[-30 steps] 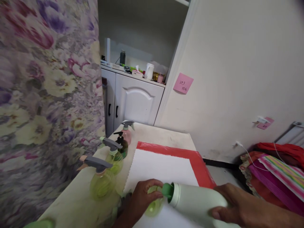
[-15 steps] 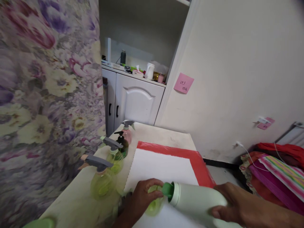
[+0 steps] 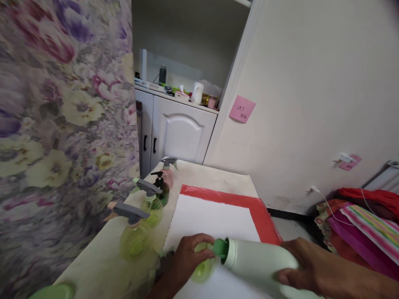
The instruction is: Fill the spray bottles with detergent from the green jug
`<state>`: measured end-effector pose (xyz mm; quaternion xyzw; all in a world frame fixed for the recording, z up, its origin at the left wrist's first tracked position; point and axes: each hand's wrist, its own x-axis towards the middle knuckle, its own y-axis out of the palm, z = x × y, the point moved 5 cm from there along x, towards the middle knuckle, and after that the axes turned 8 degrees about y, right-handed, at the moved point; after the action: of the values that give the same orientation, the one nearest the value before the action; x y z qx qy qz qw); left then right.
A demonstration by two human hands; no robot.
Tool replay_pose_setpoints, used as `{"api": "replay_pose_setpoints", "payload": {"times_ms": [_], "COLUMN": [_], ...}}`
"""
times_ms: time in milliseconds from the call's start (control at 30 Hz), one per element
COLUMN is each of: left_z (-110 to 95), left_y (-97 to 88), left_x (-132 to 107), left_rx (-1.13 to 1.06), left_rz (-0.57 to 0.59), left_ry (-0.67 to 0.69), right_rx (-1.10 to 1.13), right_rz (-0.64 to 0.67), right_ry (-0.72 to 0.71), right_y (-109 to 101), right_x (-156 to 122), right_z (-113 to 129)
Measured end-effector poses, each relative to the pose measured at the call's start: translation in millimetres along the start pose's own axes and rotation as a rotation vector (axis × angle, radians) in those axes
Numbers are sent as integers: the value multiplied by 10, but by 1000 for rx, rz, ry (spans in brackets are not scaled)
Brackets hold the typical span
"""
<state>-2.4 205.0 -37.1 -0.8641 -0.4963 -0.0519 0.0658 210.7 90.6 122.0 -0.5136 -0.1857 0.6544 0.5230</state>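
Note:
My right hand [image 3: 307,265] is wrapped round a large pale green bottle [image 3: 258,265], tipped on its side with its green spout [image 3: 220,248] pointing left. The spout meets the top of a small translucent yellow-green bottle [image 3: 202,268] that my left hand [image 3: 187,259] grips from the left. Both bottles are over a white cloth [image 3: 212,220] lying on a red sheet [image 3: 262,216] on the table [image 3: 215,176]. Whether liquid is flowing cannot be seen.
Two yellow-green spray bottles [image 3: 135,234] [image 3: 151,201], a dark pump bottle [image 3: 161,187] and a pink spray bottle [image 3: 168,170] line the table's left edge. A floral curtain [image 3: 62,124] hangs at left. White cabinet [image 3: 177,133] behind; striped bedding [image 3: 368,224] at right.

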Motion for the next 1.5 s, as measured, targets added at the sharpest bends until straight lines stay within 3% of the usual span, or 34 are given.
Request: {"api": "replay_pose_setpoints", "payload": {"times_ms": [267, 567, 1500], "left_z": [-8, -16, 42], "left_y": [-2, 1, 1], "left_x": [-1, 0, 12], "left_rx": [10, 7, 28], "left_rz": [5, -1, 10], "left_ry": [8, -4, 37], "right_rx": [-30, 19, -69], "right_rz": [75, 20, 10], "right_ry": [29, 21, -1], "right_y": [-105, -5, -13], "right_x": [-127, 22, 67], "right_z": [298, -35, -160]}}
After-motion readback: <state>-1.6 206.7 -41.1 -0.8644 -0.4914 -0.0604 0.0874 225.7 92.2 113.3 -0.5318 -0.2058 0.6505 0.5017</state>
